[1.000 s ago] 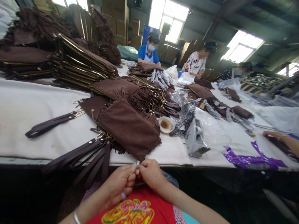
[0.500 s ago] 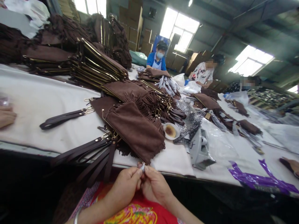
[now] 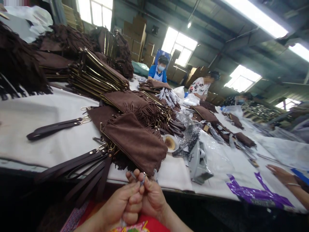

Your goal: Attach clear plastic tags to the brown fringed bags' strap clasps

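Observation:
My left hand [image 3: 125,201] and my right hand [image 3: 154,197] meet at the table's front edge. Both pinch a small piece of whitish wrapping paper [image 3: 142,181] between thumbs and fingertips. It sits at the lower corner of a brown fringed pouch [image 3: 135,141], next to a bit of metal that is probably its zipper pull. The pouch lies tilted on top of other pouches. Dark wrist straps [image 3: 79,167] with gold clasps fan out to its left, some hanging over the edge.
Stacked brown pouches [image 3: 96,71] with gold zippers fill the back left. To the right are a small white dish [image 3: 170,143], a grey tape dispenser [image 3: 200,162] and a purple plastic bag [image 3: 258,193]. A co-worker's hand [image 3: 280,174] rests at the right; other people sit farther back.
The view has shifted slightly. My hands stay together on the paper, left fingers more curled. A fringed brown bundle has come in at left, where another hand was; the co-worker's hand at right shows more.

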### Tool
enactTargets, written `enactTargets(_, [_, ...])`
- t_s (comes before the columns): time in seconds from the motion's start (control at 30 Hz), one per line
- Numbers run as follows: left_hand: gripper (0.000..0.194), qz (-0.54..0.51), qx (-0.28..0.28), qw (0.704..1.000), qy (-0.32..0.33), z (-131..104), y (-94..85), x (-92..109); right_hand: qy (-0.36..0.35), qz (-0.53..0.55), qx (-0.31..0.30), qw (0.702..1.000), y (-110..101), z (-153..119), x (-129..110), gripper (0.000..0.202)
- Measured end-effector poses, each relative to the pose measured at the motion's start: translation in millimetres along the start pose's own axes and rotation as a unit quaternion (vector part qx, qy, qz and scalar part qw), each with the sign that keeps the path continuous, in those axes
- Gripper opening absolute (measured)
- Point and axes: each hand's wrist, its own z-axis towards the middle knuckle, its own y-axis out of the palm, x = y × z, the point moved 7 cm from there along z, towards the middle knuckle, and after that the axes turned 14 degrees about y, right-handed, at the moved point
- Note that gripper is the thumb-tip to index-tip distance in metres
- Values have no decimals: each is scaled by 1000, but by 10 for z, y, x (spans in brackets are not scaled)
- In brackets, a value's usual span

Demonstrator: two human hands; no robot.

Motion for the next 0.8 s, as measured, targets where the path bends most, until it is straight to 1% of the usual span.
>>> enactTargets(0.1, [32, -2, -8, 1000, -6, 2, -4, -8, -13, -1, -6, 1000, 37, -2, -29, 28])
enactTargets(0.17, [35, 26, -2, 1000, 1, 2, -31, 0, -21, -2, -17, 1000, 68, -33, -42, 28])
enactTargets(0.23, [36, 102, 17, 994, 21, -7, -88, 47, 6, -20, -43, 999, 100, -100, -13, 32])
enactTargets(0.27, [36, 166, 29, 985, 36, -15, -123, 95, 25, -38, -57, 997, 103, -155, 7, 36])
enactTargets(0.3, [38, 244, 41, 968, 51, -26, -157, 163, 41, -60, -67, 995, 89, -224, 23, 39])
enactTargets(0.37, [41, 398, 66, 912, 78, -41, -198, 349, 57, -103, -71, 991, -3, -386, 34, 43])
enactTargets(0.4, [41, 452, 84, 883, 94, -39, -206, 464, 56, -118, -63, 989, -77, -468, 29, 46])
enactTargets(0.43, [38, 481, 108, 863, 110, -29, -211, 584, 53, -126, -51, 989, -164, -546, 25, 50])
enactTargets(0.47, [36, 488, 139, 851, 135, -9, -212, 715, 51, -128, -40, 990, -252, -615, 27, 53])
enactTargets(0.5, [35, 478, 169, 846, 167, 20, -206, 845, 45, -127, -30, 990, -334, -674, 30, 52])
enactTargets(0.57, [38, 434, 220, 845, 225, 103, -188, 1060, 27, -124, -18, 992, -461, -756, 38, 47])
enactTargets(0.6, [39, 409, 236, 847, 242, 154, -170, 1133, 15, -124, -15, 992, -503, -782, 37, 45])
enactTargets(0.67, [42, 368, 252, 860, 249, 244, -97, 1205, -8, -125, -8, 992, -547, -810, 10, 42])
enactTargets(0.73, [46, 341, 234, 878, 242, 269, 70, 1217, -25, -146, -2, 989, -553, -830, -70, 42])
enactTargets(0.8, [50, 333, 182, 892, 248, 186, 326, 1219, -53, -190, 15, 980, -561, -867, -230, 42])
